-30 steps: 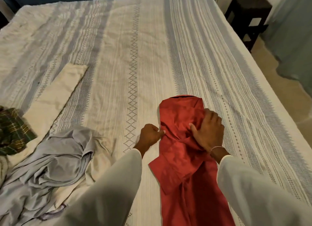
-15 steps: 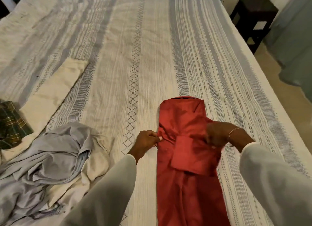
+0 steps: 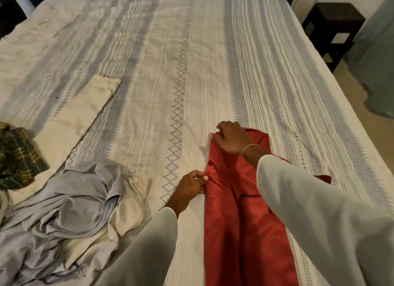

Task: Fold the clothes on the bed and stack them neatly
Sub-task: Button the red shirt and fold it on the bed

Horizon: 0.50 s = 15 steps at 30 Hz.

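A red shirt (image 3: 238, 232) lies lengthwise on the striped bed cover (image 3: 191, 72), folded into a narrow strip with its collar end farthest from me. My left hand (image 3: 193, 184) pinches the shirt's left edge about midway along. My right hand (image 3: 232, 138) rests on the far left corner of the shirt near the collar, fingers curled over the fabric edge. My right sleeve hides part of the shirt's right side, where a bit of red sticks out.
A crumpled grey garment (image 3: 70, 202) lies at the near left over a cream cloth (image 3: 74, 119). A dark green plaid garment (image 3: 17, 160) sits at the left edge. A dark wooden stool (image 3: 332, 27) and a grey curtain (image 3: 379, 57) stand right of the bed.
My right hand has moved from the shirt's right side up to its far left corner. The folded sleeve now lies flat. My left hand has kept its pinch on the left edge.
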Motion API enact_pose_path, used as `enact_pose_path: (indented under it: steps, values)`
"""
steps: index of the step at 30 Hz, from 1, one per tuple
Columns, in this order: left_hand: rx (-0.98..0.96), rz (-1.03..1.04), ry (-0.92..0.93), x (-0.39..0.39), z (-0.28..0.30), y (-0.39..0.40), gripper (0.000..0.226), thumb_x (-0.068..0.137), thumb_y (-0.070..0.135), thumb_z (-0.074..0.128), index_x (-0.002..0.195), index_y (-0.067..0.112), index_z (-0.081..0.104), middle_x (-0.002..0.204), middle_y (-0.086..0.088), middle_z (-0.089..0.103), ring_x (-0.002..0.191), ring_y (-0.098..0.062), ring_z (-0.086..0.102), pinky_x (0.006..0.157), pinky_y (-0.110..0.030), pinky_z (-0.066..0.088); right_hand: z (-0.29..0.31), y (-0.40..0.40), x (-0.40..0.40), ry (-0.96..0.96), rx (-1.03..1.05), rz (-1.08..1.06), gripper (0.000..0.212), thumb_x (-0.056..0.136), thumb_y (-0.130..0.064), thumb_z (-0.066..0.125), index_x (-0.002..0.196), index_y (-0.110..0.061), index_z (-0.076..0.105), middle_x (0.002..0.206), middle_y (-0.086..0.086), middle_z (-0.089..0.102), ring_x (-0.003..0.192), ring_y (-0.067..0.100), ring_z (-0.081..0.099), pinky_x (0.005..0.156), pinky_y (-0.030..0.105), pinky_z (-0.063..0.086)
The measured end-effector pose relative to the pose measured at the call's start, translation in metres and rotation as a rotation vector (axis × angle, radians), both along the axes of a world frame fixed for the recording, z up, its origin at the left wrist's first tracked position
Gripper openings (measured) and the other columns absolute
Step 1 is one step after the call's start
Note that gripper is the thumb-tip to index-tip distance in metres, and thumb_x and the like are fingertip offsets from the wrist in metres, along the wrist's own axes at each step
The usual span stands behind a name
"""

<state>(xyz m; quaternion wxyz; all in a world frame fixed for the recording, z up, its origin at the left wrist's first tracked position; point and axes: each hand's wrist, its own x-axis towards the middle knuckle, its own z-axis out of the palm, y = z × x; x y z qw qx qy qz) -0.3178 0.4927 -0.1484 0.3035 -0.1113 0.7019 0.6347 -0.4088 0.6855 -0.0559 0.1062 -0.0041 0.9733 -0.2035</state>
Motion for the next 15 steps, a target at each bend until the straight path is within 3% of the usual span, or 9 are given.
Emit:
enact_pose_path:
  steps: [3, 6, 10, 12, 15]
  values:
    - [0.007, 0.003, -0.007, -0.001, -0.006, -0.002, 0.023, 0.097, 0.024, 0.067, 0.108, 0.004, 0.068, 0.096, -0.007, 0.073, 0.088, -0.020, 0.067, 0.081, -0.029, 0.058, 0.002, -0.010, -0.026, -0.194, 0.117, -0.080, 0.060, 0.089, -0.061, 0.063, 0.115, -0.007, 0.060, 0.111, 0.011, 0.064, 0.096, 0.030, 0.063, 0.082, 0.038, 0.052]
    - [0.012, -0.001, -0.027, -0.001, -0.005, -0.004, 0.028, 0.092, 0.031, 0.073, 0.106, 0.006, 0.071, 0.099, -0.007, 0.076, 0.089, -0.017, 0.071, 0.081, -0.026, 0.059, 0.001, -0.013, -0.042, -0.361, 0.126, 0.008, 0.042, 0.089, -0.040, 0.071, 0.110, -0.004, 0.067, 0.111, 0.016, 0.070, 0.083, 0.028, 0.063, 0.061, 0.027, 0.045]
    - [0.034, -0.037, -0.032, -0.001, 0.001, -0.002, 0.029, 0.073, 0.024, 0.090, 0.091, 0.010, 0.073, 0.087, 0.000, 0.077, 0.080, -0.011, 0.071, 0.076, -0.023, 0.057, -0.011, -0.010, -0.055, -0.225, -0.014, 0.115, 0.030, 0.095, -0.032, 0.067, 0.109, -0.007, 0.073, 0.116, 0.009, 0.069, 0.109, 0.027, 0.062, 0.080, 0.025, 0.040]
    - [0.031, -0.063, -0.030, -0.001, 0.000, -0.003, 0.028, 0.068, 0.016, 0.093, 0.087, 0.009, 0.073, 0.082, 0.000, 0.076, 0.077, -0.010, 0.071, 0.075, -0.023, 0.057, -0.020, -0.010, -0.057, -0.167, -0.072, 0.146, 0.025, 0.096, -0.030, 0.066, 0.105, -0.008, 0.073, 0.112, 0.008, 0.070, 0.107, 0.028, 0.062, 0.081, 0.026, 0.036]
    - [0.044, -0.081, -0.039, -0.002, -0.005, -0.008, 0.036, 0.069, 0.009, 0.091, 0.098, -0.003, 0.073, 0.094, -0.013, 0.077, 0.085, -0.019, 0.073, 0.079, -0.026, 0.059, -0.039, -0.007, -0.056, -0.056, -0.141, 0.107, 0.016, 0.094, -0.031, 0.068, 0.101, -0.017, 0.070, 0.107, 0.005, 0.071, 0.100, 0.027, 0.063, 0.086, 0.035, 0.046]
